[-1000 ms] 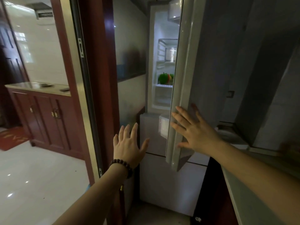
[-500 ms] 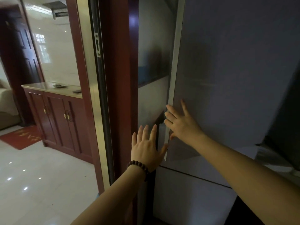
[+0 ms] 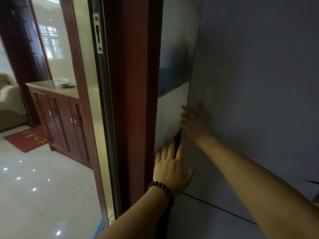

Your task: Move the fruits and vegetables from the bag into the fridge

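Note:
The grey fridge door fills the right of the view and stands closed or nearly so; only a dark sliver shows at its left edge. My right hand lies flat against that door near the edge, fingers spread. Lower down, my left hand, with a bead bracelet on the wrist, rests open on the fridge front by the same edge. The fridge's inside, the fruits, the vegetables and the bag are out of sight.
A red-brown door frame with a metal strike plate stands just left of the fridge. Beyond it are a shiny white tiled floor, a dark wooden cabinet and a red mat.
The fridge door has swung from wide open to nearly closed under my right hand. The lit shelves with green produce are no longer visible. Both hands moved closer to the fridge.

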`<state>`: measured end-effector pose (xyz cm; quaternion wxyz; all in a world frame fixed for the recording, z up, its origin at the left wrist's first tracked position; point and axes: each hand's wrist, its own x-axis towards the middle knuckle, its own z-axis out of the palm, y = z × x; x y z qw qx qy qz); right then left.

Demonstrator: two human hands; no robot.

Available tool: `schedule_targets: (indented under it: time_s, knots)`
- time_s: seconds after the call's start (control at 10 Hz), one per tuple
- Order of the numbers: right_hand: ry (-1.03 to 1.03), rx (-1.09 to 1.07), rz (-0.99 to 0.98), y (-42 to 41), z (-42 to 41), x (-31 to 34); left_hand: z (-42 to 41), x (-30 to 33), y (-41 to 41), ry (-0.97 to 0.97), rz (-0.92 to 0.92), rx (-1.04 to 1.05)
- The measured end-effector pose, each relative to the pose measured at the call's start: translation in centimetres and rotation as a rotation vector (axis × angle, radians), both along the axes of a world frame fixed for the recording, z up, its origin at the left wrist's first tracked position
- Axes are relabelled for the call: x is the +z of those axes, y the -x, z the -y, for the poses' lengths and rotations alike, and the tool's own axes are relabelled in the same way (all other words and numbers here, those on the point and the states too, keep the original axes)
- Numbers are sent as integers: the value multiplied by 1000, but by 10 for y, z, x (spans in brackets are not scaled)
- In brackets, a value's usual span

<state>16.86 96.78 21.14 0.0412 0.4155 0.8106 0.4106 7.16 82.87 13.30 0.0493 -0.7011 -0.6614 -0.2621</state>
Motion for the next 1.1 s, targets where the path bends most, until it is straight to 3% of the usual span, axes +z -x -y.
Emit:
schedule_targets:
  time_s: [0.6,0.8,0.9,1.1]
  knots:
    - [-34,-12,-66,2,-113,-3,-102,-10,-1,100,71,44]
    - [-24,18,-80,0,-103,0,-96,-8,-2,86,65,45]
    - [71,79,-263,7,-94,-5,-92,-5,-4,86,58,30]
    - [109,55,-391,-22,-41,-10,-83,9,-20,-2,24,-21]
